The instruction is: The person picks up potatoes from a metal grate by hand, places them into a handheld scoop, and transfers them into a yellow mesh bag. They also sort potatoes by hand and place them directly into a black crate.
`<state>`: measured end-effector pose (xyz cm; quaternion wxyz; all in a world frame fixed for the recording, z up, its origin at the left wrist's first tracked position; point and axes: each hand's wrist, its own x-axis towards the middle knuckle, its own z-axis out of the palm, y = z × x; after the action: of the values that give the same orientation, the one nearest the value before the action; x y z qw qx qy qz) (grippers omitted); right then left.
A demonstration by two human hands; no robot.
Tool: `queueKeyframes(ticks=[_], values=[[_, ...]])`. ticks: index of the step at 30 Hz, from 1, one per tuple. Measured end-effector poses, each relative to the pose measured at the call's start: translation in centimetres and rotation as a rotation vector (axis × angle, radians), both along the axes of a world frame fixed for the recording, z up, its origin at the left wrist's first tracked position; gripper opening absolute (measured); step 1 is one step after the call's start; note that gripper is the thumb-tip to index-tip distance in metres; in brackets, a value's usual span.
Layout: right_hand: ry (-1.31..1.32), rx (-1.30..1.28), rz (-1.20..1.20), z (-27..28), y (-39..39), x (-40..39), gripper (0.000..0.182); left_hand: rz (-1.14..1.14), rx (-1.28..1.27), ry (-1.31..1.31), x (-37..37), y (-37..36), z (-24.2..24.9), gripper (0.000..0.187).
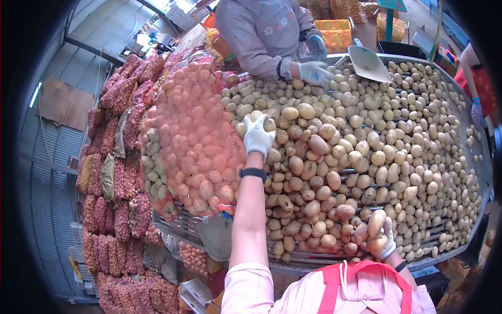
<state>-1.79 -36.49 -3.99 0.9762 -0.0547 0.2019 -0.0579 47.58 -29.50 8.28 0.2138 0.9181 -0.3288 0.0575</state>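
The left hand (260,135) is holding potatoes (269,125) in a curled grip beside red mesh (194,131); the right hand (388,239) is clutching others, near right

From the wearer's head, one close view faces twelve o'clock, steeply down over a broad, slatted grey metal table (487,175).

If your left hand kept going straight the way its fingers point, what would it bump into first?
The left hand would probably meet the loose potatoes just past its fingertips. If it's higher than them, it might pass over towards the other person's sleeve; the height is hard to tell.
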Motion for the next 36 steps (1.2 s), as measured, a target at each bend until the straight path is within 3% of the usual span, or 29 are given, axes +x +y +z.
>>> queueKeyframes(ticks=[5, 9, 11, 13, 19, 22, 27, 31, 36], values=[[-0.051, -0.025, 0.013, 0.1, -0.5, 0.4, 0.087, 0.051, 0.123, 0.000, -0.2, -1.1, 0.0, 0.044], [-0.026, -0.047, -0.057, 2.3, 0.0, 0.9, 0.086, 0.032, -0.128, -0.081, 0.7, 1.1, -2.3, 0.045], [0.054, -0.194, -0.071, -1.1, 0.3, -0.9, 0.086, 0.039, -0.180, -0.005, 0.3, 2.3, -2.1, 0.046], [-0.002, -0.234, -0.001, -0.8, -0.4, -1.0, 0.084, 0.018, -0.202, 0.058, 0.0, 2.7, -1.4, 0.046], [0.093, -0.054, -0.024, 0.3, 0.3, 0.5, 0.085, -0.052, -0.106, 0.044, 1.1, 1.2, -1.4, 0.043], [0.116, -0.125, -0.050, 0.2, 0.5, 1.2, 0.088, -0.058, -0.096, 0.060, 1.7, 1.6, -1.3, 0.046], [0.011, -0.115, -0.029, 0.9, 0.5, 2.6, 0.082, -0.132, -0.501, 0.420, 0.8, 3.0, -1.8, 0.051], [-0.166, -0.072, 0.029, 0.1, -0.1, 2.3, 0.073, -0.035, -0.274, 0.132, 0.2, 2.5, -1.2, 0.045], [-0.130, -0.102, 0.032, 0.4, 0.0, 2.9, 0.070, -0.018, -0.310, 0.206, 0.8, 2.0, -2.1, 0.049]])
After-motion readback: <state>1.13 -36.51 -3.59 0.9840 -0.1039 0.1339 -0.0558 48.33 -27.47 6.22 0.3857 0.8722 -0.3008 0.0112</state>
